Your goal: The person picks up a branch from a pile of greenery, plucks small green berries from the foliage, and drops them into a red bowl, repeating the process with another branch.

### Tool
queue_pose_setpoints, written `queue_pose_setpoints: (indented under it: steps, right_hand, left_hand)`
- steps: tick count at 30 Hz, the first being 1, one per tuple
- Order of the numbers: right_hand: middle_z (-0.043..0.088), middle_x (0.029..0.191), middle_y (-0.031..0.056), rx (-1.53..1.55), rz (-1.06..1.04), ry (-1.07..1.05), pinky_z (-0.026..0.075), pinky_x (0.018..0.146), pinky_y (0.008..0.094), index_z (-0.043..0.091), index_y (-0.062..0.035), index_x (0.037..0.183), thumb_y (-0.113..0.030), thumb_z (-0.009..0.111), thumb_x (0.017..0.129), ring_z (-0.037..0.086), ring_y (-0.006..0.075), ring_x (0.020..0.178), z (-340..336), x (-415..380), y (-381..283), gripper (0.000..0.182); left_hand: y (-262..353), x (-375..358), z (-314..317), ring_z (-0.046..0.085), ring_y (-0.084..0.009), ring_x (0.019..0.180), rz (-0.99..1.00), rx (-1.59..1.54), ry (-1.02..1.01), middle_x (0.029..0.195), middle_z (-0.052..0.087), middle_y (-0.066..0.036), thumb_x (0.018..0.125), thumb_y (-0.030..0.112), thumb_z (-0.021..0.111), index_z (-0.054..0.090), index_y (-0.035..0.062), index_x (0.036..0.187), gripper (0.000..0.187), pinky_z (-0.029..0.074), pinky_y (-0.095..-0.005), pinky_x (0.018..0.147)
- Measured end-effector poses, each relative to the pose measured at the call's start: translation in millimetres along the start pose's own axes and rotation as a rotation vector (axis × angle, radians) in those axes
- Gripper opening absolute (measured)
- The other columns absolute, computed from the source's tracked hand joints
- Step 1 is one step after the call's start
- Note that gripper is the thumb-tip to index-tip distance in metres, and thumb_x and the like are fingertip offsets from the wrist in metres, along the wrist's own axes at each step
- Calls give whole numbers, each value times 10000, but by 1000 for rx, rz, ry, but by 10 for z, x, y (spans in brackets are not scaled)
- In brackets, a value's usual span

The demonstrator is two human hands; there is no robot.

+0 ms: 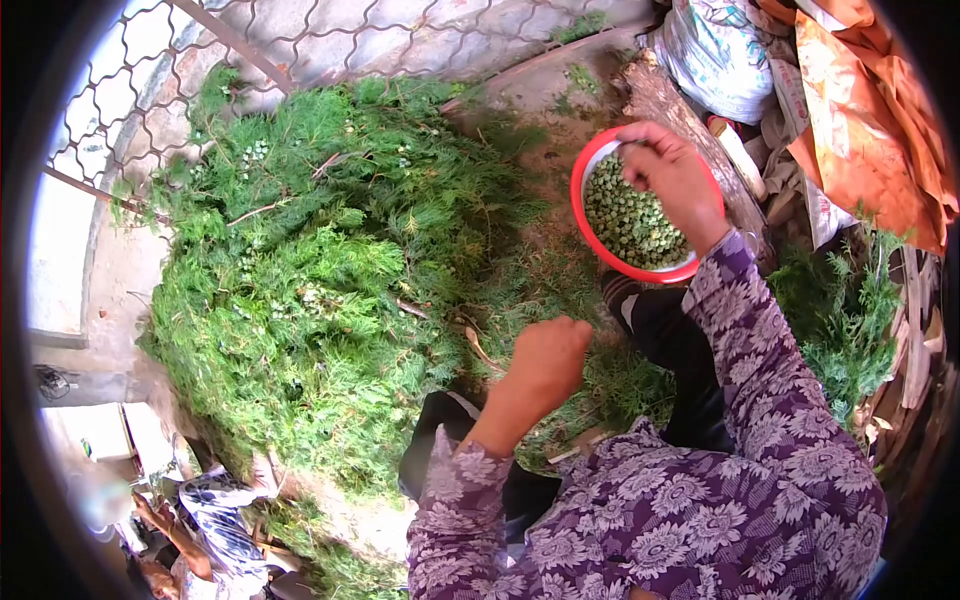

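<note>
Purple floral sleeves (755, 340) lead to the left hand (548, 365), curled fist-like, contents hidden. Over the red-rimmed bowl (640, 272) of knobbly green cones (630, 220) hangs the right hand (675, 180), fingers bent, grip unclear: seemingly a drop, calling for loosened fingers. Feathery sprigs (340, 260) heap leftward, towards a wavy wire fence (235, 45).

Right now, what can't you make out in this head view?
In the head view:
Left hand: its curled fingers hide whether it holds anything.
Right hand: blurred, so whether its fingertips pinch something is unclear.
Red-rimmed bowl: its floor is hidden by small green pieces.
Other person, lower left: cut off by the bottom edge.
</note>
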State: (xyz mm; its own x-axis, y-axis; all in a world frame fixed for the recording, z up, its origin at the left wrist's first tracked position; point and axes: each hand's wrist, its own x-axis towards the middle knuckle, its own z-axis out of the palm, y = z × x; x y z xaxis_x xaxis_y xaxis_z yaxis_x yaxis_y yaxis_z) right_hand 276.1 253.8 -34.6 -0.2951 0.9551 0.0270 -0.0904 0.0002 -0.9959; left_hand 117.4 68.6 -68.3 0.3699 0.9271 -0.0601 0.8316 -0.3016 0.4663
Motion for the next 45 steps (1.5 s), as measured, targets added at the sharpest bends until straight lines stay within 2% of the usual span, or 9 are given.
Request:
queue_pose_setpoints:
  steps: [4, 6, 10, 18, 31, 35, 38, 40, 45]
  right_hand:
    - [622, 786, 94, -590, -101, 147, 485, 617, 278, 555, 5, 1025, -82, 543, 781, 602, 162, 694, -463, 195, 191, 259]
    - [615, 951, 185, -1357, -304, 214, 473, 778, 365, 538, 3, 1085, -129, 555, 750, 596, 290, 891, -560, 207, 330, 361]
    - [578, 1029, 223, -1376, -17, -5, 409, 898, 385, 529, -28, 1128, -212, 567, 721, 539, 343, 987, -547, 241, 450, 448]
    - [597, 963, 219, -1313, -74, -496, 428, 845, 409, 579, 6, 1026, -210, 575, 707, 558, 355, 929, 82, 213, 644, 385]
    - [620, 890, 192, -1133, 22, -756, 470, 750, 363, 588, -26, 1022, -286, 602, 697, 600, 303, 839, 835, 183, 1248, 417]
    - [619, 928, 181, -1005, 30, -859, 464, 768, 363, 591, -22, 1028, -313, 590, 702, 595, 293, 869, 1276, 8, 1688, 437]
    - [588, 1054, 182, -921, 124, -876, 435, 843, 370, 575, 8, 1067, -343, 584, 730, 557, 306, 965, 1657, -254, 2162, 487]
    - [549, 1126, 189, -769, 399, -812, 424, 871, 386, 545, 6, 1122, -377, 574, 757, 531, 320, 1007, 1867, -486, 2468, 530]
    - [544, 1109, 183, -1032, 351, -737, 433, 860, 399, 512, -23, 1169, -360, 590, 758, 527, 326, 1001, 2318, -785, 3079, 537]
  left_hand:
    - [122, -82, 203, 557, -303, 675, 80, 86, -8, 717, 543, -122, 700, 56, 529, 543, 50, 791, 92, 435, -403, 593]
    - [118, -123, 250, 541, -277, 668, 127, 126, -11, 698, 527, -110, 713, 67, 522, 525, 58, 793, 81, 404, -390, 588]
    - [120, -157, 200, 522, -259, 674, 117, 186, 27, 691, 505, -95, 719, 65, 505, 507, 56, 791, 72, 380, -374, 600]
    - [62, -301, 25, 512, -245, 685, 61, 192, 82, 708, 497, -86, 722, 69, 495, 495, 60, 807, 86, 375, -365, 605]
    - [-117, -681, -359, 572, -270, 712, -151, 149, 110, 735, 555, -101, 731, 107, 547, 533, 53, 808, 95, 434, -381, 615]
    - [-424, -1023, -1005, 594, -201, 685, -184, -317, 703, 812, 619, -112, 757, 124, 653, 600, 17, 961, 235, 484, -302, 639]
    - [-526, -1227, -1197, 564, -108, 642, -273, -1176, 1173, 794, 628, -69, 815, 122, 628, 614, 14, 959, 180, 474, -214, 586]
    - [-606, -1385, -1272, 550, -101, 584, -319, -1350, 1291, 737, 632, -73, 827, 151, 616, 615, -6, 934, 190, 457, -204, 561]
    - [-621, -1508, -1243, 536, -100, 547, -384, -1339, 1351, 720, 632, -76, 839, 169, 602, 614, -22, 917, 206, 441, -203, 546]
